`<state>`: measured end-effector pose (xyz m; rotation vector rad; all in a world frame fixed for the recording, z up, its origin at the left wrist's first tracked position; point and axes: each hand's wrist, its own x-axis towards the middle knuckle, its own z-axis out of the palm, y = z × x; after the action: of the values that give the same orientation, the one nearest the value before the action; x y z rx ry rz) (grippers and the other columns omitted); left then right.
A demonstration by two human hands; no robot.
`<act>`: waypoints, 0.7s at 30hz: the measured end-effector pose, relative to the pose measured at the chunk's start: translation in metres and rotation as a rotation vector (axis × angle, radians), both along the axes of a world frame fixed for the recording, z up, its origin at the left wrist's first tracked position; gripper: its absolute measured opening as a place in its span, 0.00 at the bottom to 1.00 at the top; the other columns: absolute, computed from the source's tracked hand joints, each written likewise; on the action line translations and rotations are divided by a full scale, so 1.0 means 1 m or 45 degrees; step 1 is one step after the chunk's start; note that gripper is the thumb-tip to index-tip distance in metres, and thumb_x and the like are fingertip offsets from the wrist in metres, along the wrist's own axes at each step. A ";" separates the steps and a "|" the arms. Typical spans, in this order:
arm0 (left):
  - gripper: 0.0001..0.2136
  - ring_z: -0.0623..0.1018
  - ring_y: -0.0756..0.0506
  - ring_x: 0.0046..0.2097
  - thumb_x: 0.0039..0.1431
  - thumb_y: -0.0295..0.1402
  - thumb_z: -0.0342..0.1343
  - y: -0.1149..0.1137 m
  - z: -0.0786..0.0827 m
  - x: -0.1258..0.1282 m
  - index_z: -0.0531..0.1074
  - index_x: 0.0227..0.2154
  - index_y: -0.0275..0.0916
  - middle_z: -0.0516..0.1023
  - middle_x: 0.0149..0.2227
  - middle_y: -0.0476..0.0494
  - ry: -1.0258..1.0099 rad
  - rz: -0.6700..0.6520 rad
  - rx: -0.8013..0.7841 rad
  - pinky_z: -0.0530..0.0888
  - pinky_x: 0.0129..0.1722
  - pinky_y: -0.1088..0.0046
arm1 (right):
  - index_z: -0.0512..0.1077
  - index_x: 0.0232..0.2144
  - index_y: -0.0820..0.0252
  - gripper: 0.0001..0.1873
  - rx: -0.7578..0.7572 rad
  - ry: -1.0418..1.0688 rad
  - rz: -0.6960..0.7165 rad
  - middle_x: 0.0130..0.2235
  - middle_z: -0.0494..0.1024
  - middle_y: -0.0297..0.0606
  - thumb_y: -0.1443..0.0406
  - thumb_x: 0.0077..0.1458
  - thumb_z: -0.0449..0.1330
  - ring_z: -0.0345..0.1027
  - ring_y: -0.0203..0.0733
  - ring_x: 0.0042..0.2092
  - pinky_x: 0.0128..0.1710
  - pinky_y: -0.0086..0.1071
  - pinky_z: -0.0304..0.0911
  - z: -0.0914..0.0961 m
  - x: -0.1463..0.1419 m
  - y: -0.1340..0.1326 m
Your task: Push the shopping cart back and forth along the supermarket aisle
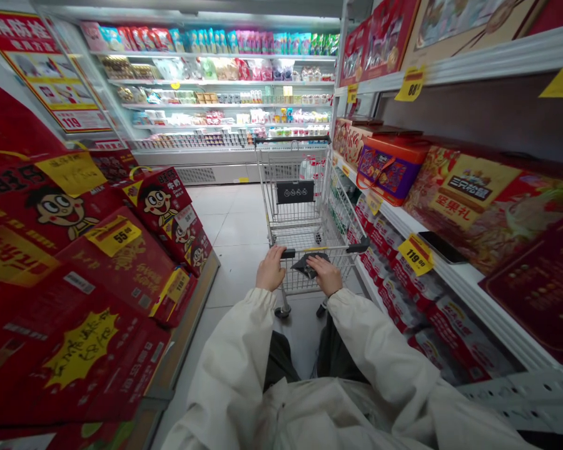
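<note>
A wire shopping cart [294, 220] stands in front of me, its near rim fitted with black corner pieces and a dark bar across its far end. My left hand [271, 269] is curled over the near rim beside the left corner piece. My right hand [326, 275] rests at the middle of the same rim, fingers over a small dark, flat item [303, 267]; its kind cannot be made out. Inside the cart hangs a black panel [295, 192] with round icons.
Red gift boxes [107, 262] are stacked on a low platform at left. On the right, a white shelf [455, 281] runs close along the cart, bearing gift boxes, a purple-and-orange box [387, 169] and a phone-like dark slab [442, 247]. A lit refrigerated case [225, 153] spans the back.
</note>
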<state>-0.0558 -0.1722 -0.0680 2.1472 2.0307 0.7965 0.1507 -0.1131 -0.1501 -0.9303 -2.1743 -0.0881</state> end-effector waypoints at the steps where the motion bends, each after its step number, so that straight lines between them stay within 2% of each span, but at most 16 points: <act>1: 0.31 0.58 0.41 0.68 0.48 0.20 0.49 0.000 0.000 -0.002 0.62 0.59 0.41 0.65 0.63 0.42 0.006 0.002 0.000 0.66 0.63 0.58 | 0.74 0.52 0.58 0.36 -0.011 0.039 -0.023 0.55 0.76 0.36 0.81 0.41 0.49 0.69 0.44 0.57 0.58 0.39 0.66 0.005 0.002 0.000; 5: 0.31 0.58 0.41 0.67 0.48 0.20 0.49 0.001 0.000 -0.011 0.62 0.58 0.39 0.65 0.62 0.41 0.008 0.013 -0.005 0.66 0.63 0.57 | 0.74 0.53 0.59 0.37 0.028 0.170 -0.090 0.56 0.75 0.36 0.81 0.40 0.50 0.68 0.44 0.58 0.60 0.38 0.64 0.024 0.016 0.000; 7: 0.30 0.58 0.41 0.67 0.48 0.20 0.49 0.002 -0.001 -0.017 0.62 0.58 0.39 0.65 0.62 0.41 0.009 0.013 0.002 0.65 0.64 0.57 | 0.74 0.52 0.59 0.37 0.060 0.180 -0.091 0.55 0.76 0.36 0.81 0.40 0.49 0.67 0.44 0.59 0.60 0.38 0.63 0.025 0.025 0.001; 11: 0.29 0.60 0.41 0.67 0.48 0.20 0.49 0.003 -0.004 -0.029 0.63 0.57 0.40 0.67 0.61 0.40 0.038 0.027 0.064 0.65 0.63 0.57 | 0.74 0.51 0.60 0.36 0.135 0.163 -0.098 0.55 0.76 0.37 0.81 0.40 0.48 0.66 0.45 0.60 0.61 0.42 0.62 0.007 0.033 0.002; 15: 0.30 0.62 0.41 0.66 0.45 0.19 0.49 0.002 -0.002 -0.036 0.65 0.54 0.41 0.70 0.59 0.40 0.104 0.127 0.101 0.66 0.62 0.57 | 0.74 0.50 0.61 0.37 0.192 0.103 0.005 0.53 0.78 0.38 0.82 0.39 0.46 0.67 0.44 0.59 0.60 0.43 0.64 -0.016 0.032 0.002; 18: 0.29 0.62 0.39 0.66 0.45 0.19 0.48 0.000 0.003 -0.035 0.65 0.53 0.41 0.70 0.59 0.40 0.142 0.215 0.077 0.60 0.65 0.52 | 0.71 0.54 0.60 0.39 0.216 0.136 0.031 0.55 0.76 0.39 0.82 0.40 0.46 0.64 0.42 0.61 0.61 0.42 0.63 -0.019 0.036 0.001; 21: 0.29 0.60 0.39 0.67 0.46 0.19 0.46 0.001 0.007 -0.023 0.64 0.55 0.38 0.66 0.62 0.38 0.159 0.263 0.070 0.53 0.67 0.47 | 0.70 0.56 0.61 0.39 0.256 0.209 -0.020 0.57 0.73 0.42 0.82 0.42 0.46 0.61 0.43 0.63 0.62 0.44 0.61 -0.017 0.045 0.004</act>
<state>-0.0791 -0.1709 -0.0612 2.0877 2.3505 0.7666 0.1955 -0.1095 -0.1668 -0.8107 -1.9664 -0.2261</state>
